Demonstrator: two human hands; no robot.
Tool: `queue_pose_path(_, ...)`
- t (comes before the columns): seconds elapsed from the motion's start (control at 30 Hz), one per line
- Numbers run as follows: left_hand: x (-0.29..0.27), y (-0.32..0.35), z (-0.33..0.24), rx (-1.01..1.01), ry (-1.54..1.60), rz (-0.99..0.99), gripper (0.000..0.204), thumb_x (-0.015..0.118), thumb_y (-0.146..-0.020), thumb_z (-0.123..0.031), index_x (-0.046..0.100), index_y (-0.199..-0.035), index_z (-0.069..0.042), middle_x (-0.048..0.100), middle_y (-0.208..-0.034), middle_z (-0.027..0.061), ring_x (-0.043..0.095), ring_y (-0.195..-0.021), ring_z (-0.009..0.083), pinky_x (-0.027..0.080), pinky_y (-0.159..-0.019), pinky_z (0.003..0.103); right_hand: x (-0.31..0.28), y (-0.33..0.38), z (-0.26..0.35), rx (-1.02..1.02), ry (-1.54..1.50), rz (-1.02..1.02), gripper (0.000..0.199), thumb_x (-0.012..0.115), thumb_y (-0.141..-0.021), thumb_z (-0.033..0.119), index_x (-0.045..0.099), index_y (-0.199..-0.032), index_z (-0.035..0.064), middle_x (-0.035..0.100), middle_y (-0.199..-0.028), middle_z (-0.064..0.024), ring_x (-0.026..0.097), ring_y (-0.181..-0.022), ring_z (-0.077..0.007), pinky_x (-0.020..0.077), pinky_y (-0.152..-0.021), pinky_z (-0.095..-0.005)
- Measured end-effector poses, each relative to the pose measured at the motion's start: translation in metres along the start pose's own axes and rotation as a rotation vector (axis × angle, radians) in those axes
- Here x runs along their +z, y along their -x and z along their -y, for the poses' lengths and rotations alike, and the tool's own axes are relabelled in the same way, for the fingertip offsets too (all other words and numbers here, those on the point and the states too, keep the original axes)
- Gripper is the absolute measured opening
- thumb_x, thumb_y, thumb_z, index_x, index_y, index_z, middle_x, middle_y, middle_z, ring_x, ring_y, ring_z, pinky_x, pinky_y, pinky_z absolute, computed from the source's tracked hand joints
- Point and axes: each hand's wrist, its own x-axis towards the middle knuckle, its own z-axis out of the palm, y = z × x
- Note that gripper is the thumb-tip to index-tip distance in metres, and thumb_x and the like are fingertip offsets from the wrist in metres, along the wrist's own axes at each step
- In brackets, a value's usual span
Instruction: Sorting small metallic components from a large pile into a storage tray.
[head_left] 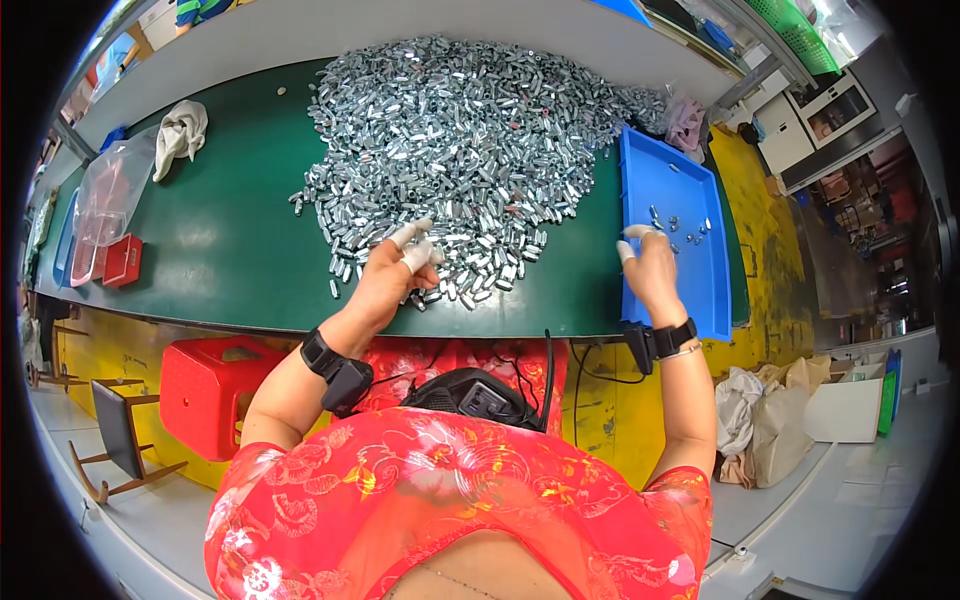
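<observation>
A large heap of small silvery metal hex-shaped pieces (450,140) covers the middle of the green table. At its near edge, my left hand (385,280) reaches in among the pieces, white finger covers on some fingertips. Its fingers are apart, and no piece shows plainly between them. My right hand (652,268) hovers over the left side of a shallow blue tray (705,295). White covers sit on its thumb and a forefinger, which are spread with a gap between them. Several loose metal pieces (690,238) lie in the tray, just beyond that hand.
On the left of the green table (240,230) are a small red box (123,262), a clear plastic bag (115,185) and a white cloth (181,138). A pinkish cloth (686,125) lies behind the tray. Below the table edge stands a red stool (200,395); black cables (580,380) hang nearby.
</observation>
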Motion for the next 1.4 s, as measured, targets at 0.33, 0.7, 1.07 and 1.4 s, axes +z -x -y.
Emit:
queue_pose_path(0.33, 0.014, 0.015, 0.006, -0.049, -0.032, 0.149, 0.043, 0.052, -0.089, -0.017, 0.040, -0.128, -0.004, 0.060, -0.088, 0.0062, 0.056, -0.069, 0.0088, 0.047, -0.064, 0.023, 0.101, -0.017, 0.047, 0.199, -0.337, 0.518, 0.023, 0.066, -0.073, 0.018, 0.064, -0.091, 0.0032, 0.065, -0.082, -0.0180, 0.063, -0.079, -0.0308, 0.0488, -0.070, -0.0349)
queue_pose_path(0.7, 0.031, 0.013, 0.016, -0.122, 0.343, 0.309, 0.042, 0.048, -0.092, -0.030, 0.045, -0.122, 0.000, 0.059, -0.090, 0.0092, 0.057, -0.073, 0.0133, 0.048, -0.068, 0.026, 0.005, -0.005, 0.154, 0.173, -1.255, 0.555, 0.013, 0.057, -0.083, 0.001, 0.063, -0.094, 0.0030, 0.065, -0.080, -0.0040, 0.058, -0.068, -0.0081, 0.0464, -0.060, -0.0233)
queue_pose_path(1.07, 0.041, 0.024, 0.006, 0.126, 0.072, 0.306, 0.042, 0.049, -0.092, -0.026, 0.043, -0.124, 0.001, 0.059, -0.098, 0.0072, 0.059, -0.078, 0.0127, 0.050, -0.069, 0.026, -0.035, -0.013, 0.166, -0.084, -0.818, 0.644, 0.013, 0.064, -0.077, 0.003, 0.063, -0.090, 0.0016, 0.064, -0.080, -0.0089, 0.060, -0.066, -0.0138, 0.0477, -0.059, -0.0255)
queue_pose_path(1.4, 0.033, 0.031, -0.001, 0.059, 0.087, 0.383, 0.051, 0.049, -0.092, -0.019, 0.029, -0.137, -0.008, 0.055, -0.112, 0.0093, 0.058, -0.094, 0.0159, 0.049, -0.081, 0.031, -0.022, 0.007, 0.168, -0.215, -0.793, 0.260, 0.012, 0.063, -0.077, 0.008, 0.062, -0.089, 0.0044, 0.061, -0.074, -0.0098, 0.061, -0.062, -0.0179, 0.0474, -0.055, -0.0300)
